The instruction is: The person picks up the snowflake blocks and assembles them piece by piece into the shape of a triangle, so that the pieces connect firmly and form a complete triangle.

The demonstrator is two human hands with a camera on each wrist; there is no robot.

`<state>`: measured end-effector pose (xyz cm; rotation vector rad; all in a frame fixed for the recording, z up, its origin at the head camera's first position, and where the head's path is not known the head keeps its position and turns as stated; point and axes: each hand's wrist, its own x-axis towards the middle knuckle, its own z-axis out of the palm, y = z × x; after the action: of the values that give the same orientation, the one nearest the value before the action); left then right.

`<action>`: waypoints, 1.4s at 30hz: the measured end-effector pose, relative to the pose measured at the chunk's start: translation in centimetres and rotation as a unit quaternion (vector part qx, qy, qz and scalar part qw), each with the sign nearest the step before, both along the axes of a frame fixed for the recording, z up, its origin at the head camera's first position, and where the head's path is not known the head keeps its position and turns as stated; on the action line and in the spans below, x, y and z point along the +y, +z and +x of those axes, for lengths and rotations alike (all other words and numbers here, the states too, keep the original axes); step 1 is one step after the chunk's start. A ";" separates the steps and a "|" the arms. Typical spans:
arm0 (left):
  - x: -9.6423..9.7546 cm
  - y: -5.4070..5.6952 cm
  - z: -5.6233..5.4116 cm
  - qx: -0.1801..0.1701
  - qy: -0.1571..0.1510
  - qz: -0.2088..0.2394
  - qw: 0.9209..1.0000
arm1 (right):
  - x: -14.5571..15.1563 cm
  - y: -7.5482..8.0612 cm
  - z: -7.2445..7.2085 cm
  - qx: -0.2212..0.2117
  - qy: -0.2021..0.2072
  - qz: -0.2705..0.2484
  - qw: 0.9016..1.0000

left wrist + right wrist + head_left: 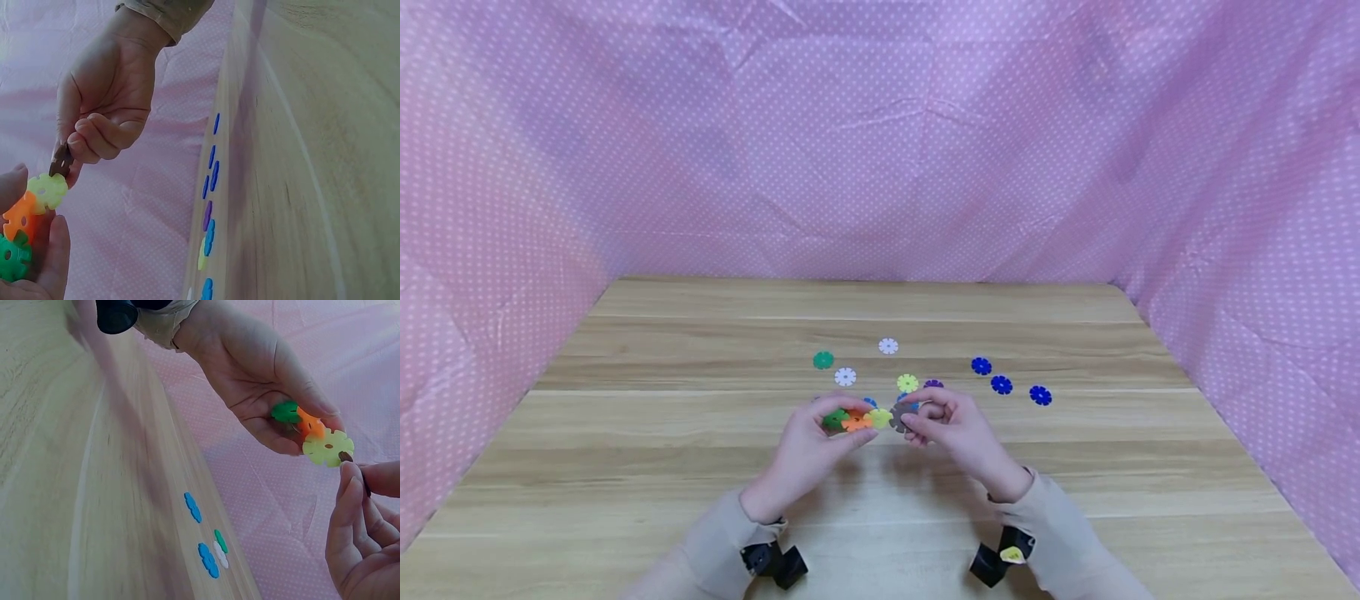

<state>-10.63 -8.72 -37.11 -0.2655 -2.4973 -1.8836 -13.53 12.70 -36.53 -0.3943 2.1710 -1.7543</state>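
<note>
My left hand (805,442) grips a short chain of slotted plastic discs between thumb and fingers. The chain runs from a green disc (14,256) through an orange disc (856,422) to a yellow disc (320,449), joined at their notched edges. Between thumb and fingertips, my right hand (962,433) pinches a brown disc (899,417), which stands edge-on at the yellow disc's outer rim. In the left wrist view the brown disc meets the yellow one at its upper right edge. Both hands are held above the table in front of me.
Loose slotted discs lie on the wooden table (880,508) beyond the hands: white (888,346), green (823,360), yellow (907,382), purple (933,384) and light blue (208,560). Dark blue discs (1002,385) lie to the right. A pink dotted cloth (880,167) surrounds the table.
</note>
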 end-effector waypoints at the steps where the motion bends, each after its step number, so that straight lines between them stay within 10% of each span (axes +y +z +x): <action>1: 0.0 0.0 0.0 0.001 -0.001 0.000 1.000 | 0.0 0.0 0.0 0.000 0.001 0.000 1.000; 42: 0.6 -1.1 0.2 0.047 -0.072 -0.012 0.996 | -0.3 -0.9 0.3 -0.053 -0.015 -0.034 0.998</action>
<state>-10.47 -8.13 -38.19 -0.5349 -2.5030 -1.8418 -13.24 12.37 -37.44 -0.2798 2.0598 -1.8262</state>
